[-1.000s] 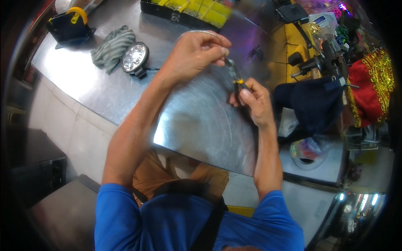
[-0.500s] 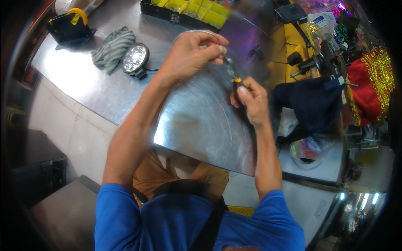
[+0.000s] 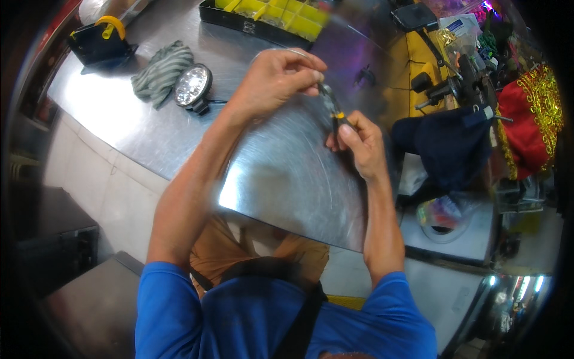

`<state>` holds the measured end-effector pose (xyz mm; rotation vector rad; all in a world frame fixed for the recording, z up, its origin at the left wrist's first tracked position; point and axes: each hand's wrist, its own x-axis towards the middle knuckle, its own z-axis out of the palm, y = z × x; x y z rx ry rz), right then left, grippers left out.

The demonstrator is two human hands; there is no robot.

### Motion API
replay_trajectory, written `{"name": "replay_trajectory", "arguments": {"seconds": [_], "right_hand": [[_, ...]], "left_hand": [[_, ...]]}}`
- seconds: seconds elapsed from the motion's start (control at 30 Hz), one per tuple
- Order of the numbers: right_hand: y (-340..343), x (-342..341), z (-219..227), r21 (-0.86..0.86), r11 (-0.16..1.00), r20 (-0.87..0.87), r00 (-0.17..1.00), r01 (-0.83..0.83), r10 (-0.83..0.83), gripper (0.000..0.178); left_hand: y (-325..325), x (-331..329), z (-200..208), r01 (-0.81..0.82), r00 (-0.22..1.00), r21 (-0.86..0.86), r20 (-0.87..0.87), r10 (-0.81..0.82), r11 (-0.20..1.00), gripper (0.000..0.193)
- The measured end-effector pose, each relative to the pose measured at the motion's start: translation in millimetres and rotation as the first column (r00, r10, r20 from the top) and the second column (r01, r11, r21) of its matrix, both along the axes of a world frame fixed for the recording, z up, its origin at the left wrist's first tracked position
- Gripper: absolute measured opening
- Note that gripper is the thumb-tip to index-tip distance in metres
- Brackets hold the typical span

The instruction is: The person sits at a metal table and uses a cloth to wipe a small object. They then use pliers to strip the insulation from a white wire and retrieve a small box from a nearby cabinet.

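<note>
Pliers [image 3: 330, 103] with black and yellow handles are gripped in my right hand [image 3: 360, 143], jaws pointing up and away from me. The jaw tips meet the fingertips of my left hand [image 3: 278, 81], which are pinched together. A thin pale wire [image 3: 297, 51] runs over the left fingers; its end at the pliers is too small to make out. Left of that forearm stands a round LED lamp [image 3: 192, 84], with a dark cable [image 3: 218, 101] passing under the arm. A grey striped cloth [image 3: 161, 73] touches the lamp.
A shiny metal table [image 3: 287, 179] lies beneath my hands. At its far side stands a black case [image 3: 254, 27] with yellow compartments. A black holder [image 3: 101, 45] with a yellow ring is at far left. A dark blue cloth [image 3: 445, 143] and red-gold fabric [image 3: 521, 128] crowd the right.
My left hand has shifted very slightly toward me. Both hands otherwise keep their hold, with the pliers at the left fingertips.
</note>
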<state>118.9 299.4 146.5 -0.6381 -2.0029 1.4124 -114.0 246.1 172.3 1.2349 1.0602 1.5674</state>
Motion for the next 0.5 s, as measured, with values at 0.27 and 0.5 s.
{"name": "replay_trajectory", "arguments": {"seconds": [0.27, 0.5], "right_hand": [[-2.8, -1.8, 3.3, -0.033, 0.999, -0.033, 0.999, -0.008, 0.007, 0.031], [-6.4, -2.7, 9.4, -0.009, 1.0, 0.012, 1.0, 0.021, -0.021, 0.029]], "left_hand": [[0.3, -0.8, -0.7, 0.003, 1.0, -0.007, 0.016, -0.002, 1.0, 0.02], [-0.4, -2.4, -0.5, 0.015, 0.999, -0.007, 0.05, -0.014, 1.0, 0.021]]}}
